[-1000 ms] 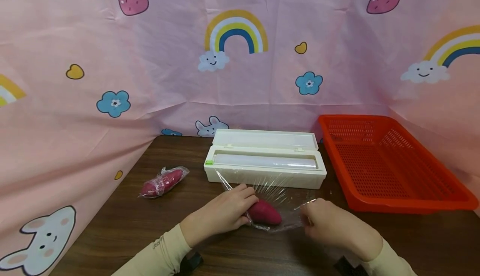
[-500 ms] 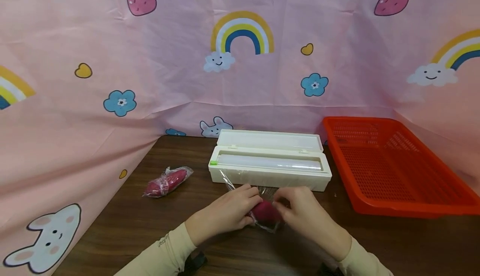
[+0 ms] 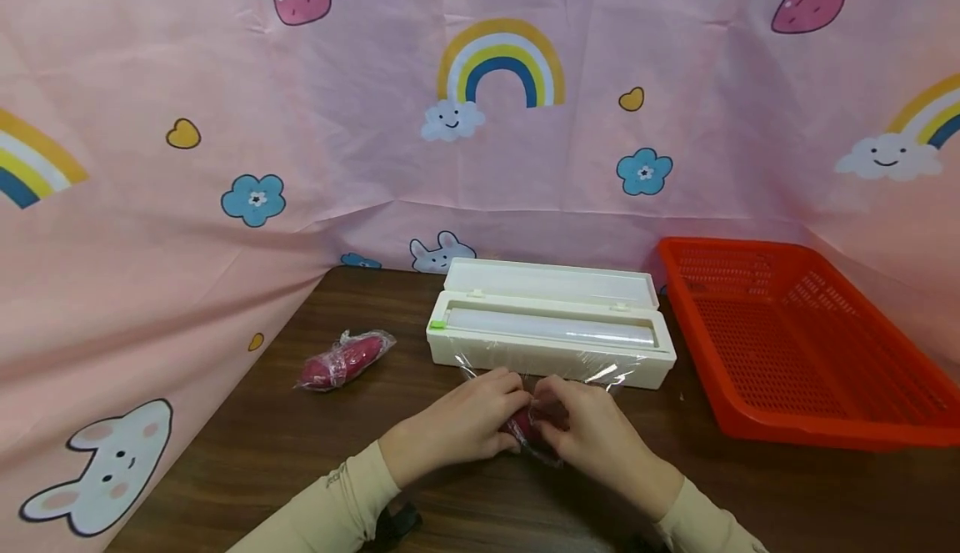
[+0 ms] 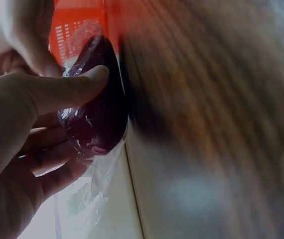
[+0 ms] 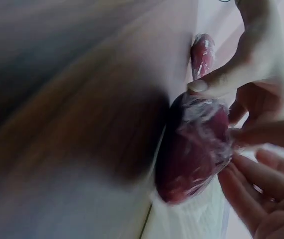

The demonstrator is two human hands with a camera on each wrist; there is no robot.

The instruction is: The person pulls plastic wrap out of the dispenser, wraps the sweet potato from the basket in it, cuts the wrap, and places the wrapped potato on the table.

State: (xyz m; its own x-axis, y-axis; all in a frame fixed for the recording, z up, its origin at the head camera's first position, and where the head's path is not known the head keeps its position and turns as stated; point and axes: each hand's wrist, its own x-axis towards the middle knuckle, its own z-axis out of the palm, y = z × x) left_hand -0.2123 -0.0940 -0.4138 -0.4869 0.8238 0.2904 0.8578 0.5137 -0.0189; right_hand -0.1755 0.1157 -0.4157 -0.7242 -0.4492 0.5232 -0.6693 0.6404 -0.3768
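A reddish-purple sweet potato (image 3: 522, 425) lies on the table in front of the white box, mostly hidden by both hands in the head view. My left hand (image 3: 465, 419) grips its left end; in the left wrist view the thumb lies across the sweet potato (image 4: 102, 117), fingers behind. Clear cling film (image 4: 97, 191) covers much of its skin and stretches back toward the box. My right hand (image 3: 596, 428) pinches the film against the top right side. Crinkled folds show over the sweet potato (image 5: 179, 164) in the right wrist view.
Behind the hands, the white cling film box (image 3: 480, 349) has its lid up and a film roll (image 3: 555, 328) inside. Another wrapped sweet potato (image 3: 345, 361) lies left on the dark wood table (image 3: 247, 461). A red plastic basket (image 3: 840, 432) stands at right.
My right hand has come leftward from the film's right edge to the sweet potato, folding film over it. My left hand keeps its grip. The view has shifted slightly.
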